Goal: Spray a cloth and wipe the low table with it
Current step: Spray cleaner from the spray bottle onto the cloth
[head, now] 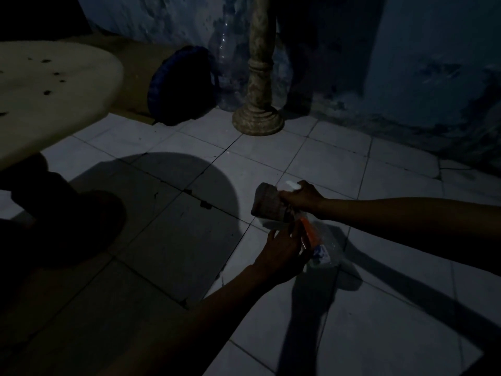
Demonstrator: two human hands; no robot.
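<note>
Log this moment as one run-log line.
stage: spraying cloth | right hand: grips spray bottle top and cloth | left hand: open beside bottle | low table: not yet wiped

A single wide-angle head-worn camera looks forward and steeply down at a tiled floor (339,164) from above. Both forearms enter from the bottom and right frame edges and meet close to the lens, just right of centre. The low table (48,90) rim occupies the upper-left corner; a wall (420,63) closes the far side.
</note>
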